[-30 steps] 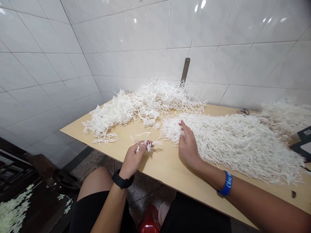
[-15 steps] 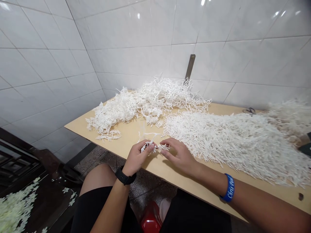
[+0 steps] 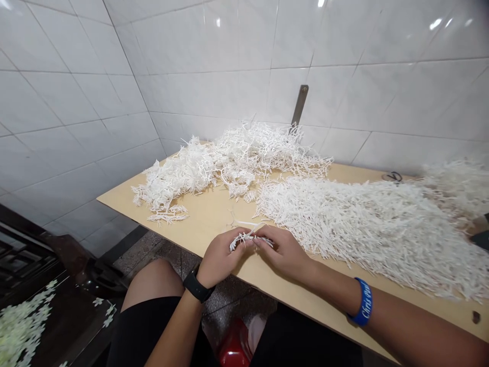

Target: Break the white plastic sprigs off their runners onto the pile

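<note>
My left hand [image 3: 221, 257] and my right hand [image 3: 284, 251] meet at the near edge of the wooden table [image 3: 214, 214], both pinching one small white plastic sprig [image 3: 244, 235] between their fingertips. The sprig has thin stems and comb-like tips. Just right of my hands spreads a big pile of white plastic pieces [image 3: 367, 224]. A looser heap of white branched sprigs [image 3: 229, 163] lies at the far left of the table.
White tiled walls close the corner behind the table. A metal bracket [image 3: 299, 108] stands against the wall. A dark object [image 3: 482, 238] sits at the right edge. Pale flower-shaped pieces [image 3: 19, 331] lie in a dark bin at lower left. A red object [image 3: 235, 349] is between my knees.
My right hand left the big pile and came to the sprig held by my left hand. Both hands now grip it, slightly nearer the table's edge.
</note>
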Demonstrator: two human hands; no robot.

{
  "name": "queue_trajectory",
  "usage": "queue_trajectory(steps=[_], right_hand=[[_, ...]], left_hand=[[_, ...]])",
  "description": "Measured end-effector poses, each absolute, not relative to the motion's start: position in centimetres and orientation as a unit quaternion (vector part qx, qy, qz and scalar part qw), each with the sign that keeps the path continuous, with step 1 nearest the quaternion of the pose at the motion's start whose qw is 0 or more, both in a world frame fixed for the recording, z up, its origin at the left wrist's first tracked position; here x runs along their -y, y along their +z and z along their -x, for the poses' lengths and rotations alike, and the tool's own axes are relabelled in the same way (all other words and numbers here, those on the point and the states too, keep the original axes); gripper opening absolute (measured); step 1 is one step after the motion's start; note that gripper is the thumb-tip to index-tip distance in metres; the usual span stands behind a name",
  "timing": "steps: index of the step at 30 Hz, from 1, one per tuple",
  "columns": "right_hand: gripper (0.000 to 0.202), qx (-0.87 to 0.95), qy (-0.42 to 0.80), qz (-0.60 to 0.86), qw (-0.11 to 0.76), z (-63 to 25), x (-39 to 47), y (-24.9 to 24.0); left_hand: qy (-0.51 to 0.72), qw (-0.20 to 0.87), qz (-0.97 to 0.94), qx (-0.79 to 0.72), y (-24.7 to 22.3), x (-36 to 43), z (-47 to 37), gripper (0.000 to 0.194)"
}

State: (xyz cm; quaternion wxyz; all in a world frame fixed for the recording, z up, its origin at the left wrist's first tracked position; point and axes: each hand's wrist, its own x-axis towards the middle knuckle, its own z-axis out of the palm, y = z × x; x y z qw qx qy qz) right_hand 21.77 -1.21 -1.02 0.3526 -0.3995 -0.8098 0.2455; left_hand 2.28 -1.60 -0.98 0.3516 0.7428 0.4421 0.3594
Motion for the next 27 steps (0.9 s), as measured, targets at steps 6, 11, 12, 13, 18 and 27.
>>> queue_trajectory(steps=[6,11,12,13,18,27], right_hand=[[0.023,0.818,0.241,0.395,0.342,-21.7,1.41,-0.67],[0.027,0.836,0.222,0.381,0.326,-21.58,1.58,-0.85],[0.026,0.837,0.22,0.381,0.326,-21.58,1.58,-0.88],[0.025,0.833,0.22,0.386,0.328,-21.58,1.58,-0.89],[0.012,0.772,0.237,0.453,0.378,-21.7,1.55,-0.68],[0.02,0.823,0.225,0.397,0.338,-21.65,1.45,-0.91]], left_hand=[[0.406,0.397,-0.705,-0.425,-0.78,1.5,-2.11,0.027],[0.474,0.396,-0.645,-0.45,-1.06,1.19,-1.52,0.029],[0.471,0.402,-0.648,-0.444,-1.06,1.2,-1.45,0.029],[0.458,0.411,-0.657,-0.436,-1.01,1.24,-1.4,0.029],[0.411,0.416,-0.699,-0.412,-0.56,1.55,-1.47,0.028],[0.419,0.364,-0.711,-0.433,-0.76,1.67,-2.18,0.02]])
